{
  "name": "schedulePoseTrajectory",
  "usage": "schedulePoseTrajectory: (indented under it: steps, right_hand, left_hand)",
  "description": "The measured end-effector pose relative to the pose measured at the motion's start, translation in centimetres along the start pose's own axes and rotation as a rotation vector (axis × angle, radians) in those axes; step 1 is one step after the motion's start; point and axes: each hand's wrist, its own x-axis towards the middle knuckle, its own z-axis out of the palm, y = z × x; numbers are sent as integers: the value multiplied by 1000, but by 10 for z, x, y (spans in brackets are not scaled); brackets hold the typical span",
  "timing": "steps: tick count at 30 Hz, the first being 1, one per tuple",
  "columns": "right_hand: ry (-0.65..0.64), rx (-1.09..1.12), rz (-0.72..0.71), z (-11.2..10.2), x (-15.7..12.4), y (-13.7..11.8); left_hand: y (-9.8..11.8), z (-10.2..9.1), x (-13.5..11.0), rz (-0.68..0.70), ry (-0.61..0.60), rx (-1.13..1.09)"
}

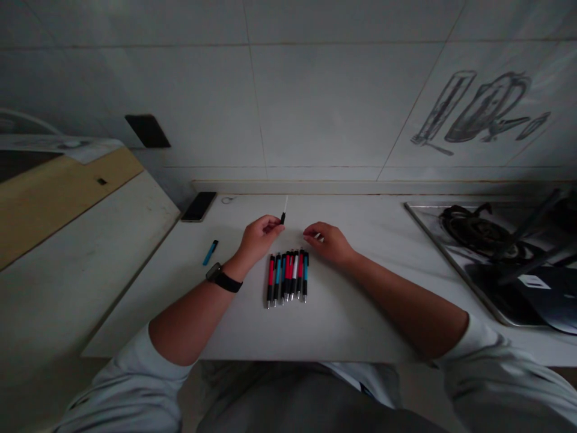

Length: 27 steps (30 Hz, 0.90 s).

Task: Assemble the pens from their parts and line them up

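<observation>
My left hand (260, 236) pinches the black lower part of a pen (283, 218) between thumb and fingertips. A thin pale refill sticks up out of that part. My right hand (328, 240) is apart from it, a little to the right, with thumb and fingers drawn together; whether something small is between them is hidden. Just below both hands lies a row of several click pens (288, 276) in red, blue and white with black grips, their metal tips toward me. A loose blue pen barrel (210, 252) with a black clip lies left of my left wrist.
A smartphone (199, 207) lies at the back left of the white countertop (360, 331), near a small ring-like item (228, 199). At right is a gas stove (487, 240) with a metal rim. A wooden-edged panel (130, 222) borders the left side; a tiled wall (315, 108) stands behind.
</observation>
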Motion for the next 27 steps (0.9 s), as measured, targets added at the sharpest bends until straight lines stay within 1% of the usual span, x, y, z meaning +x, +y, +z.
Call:
schedulePoseTrajectory:
  steps: [2, 5, 10, 12, 14, 15, 17, 20, 21, 24, 25, 27]
  right_hand:
    - [-97, -89, -10, 2, 12, -1]
    - [-212, -188, 11, 13, 31, -7]
    - [-264, -399, 54, 35, 51, -21]
    - [-285, -471, 48, 38, 53, -22]
    - [-294, -517, 49, 33, 53, -17]
    - [-289, -536, 62, 27, 53, -11]
    - [-256, -587, 125, 9, 50, 6]
    - [-181, -703, 299, -30, 44, 38]
    - [-163, -727, 333, -44, 42, 48]
    - [-131, -774, 390, -78, 34, 69]
    - [-128, -783, 393, -86, 32, 73]
    - [-126, -796, 392, -94, 29, 78]
  left_hand:
    - [-10, -5, 6, -33, 20, -15]
    - [-22, -10, 10, -73, 32, -8]
    - [-33, -13, 12, -94, 48, -19]
    - [-34, -13, 12, -91, 42, -17]
    - [-33, -13, 11, -95, 27, -14]
    - [-33, -13, 11, -99, 19, -13]
    - [-32, -13, 11, -105, 6, -10]
    - [-34, -12, 11, -100, -13, -6]
    - [-35, -12, 11, -97, -20, -7]
    - [-38, -11, 11, -92, -36, -13]
    - [-38, -11, 11, -91, -41, -13]
    - [-38, -11, 11, -88, -46, -11]
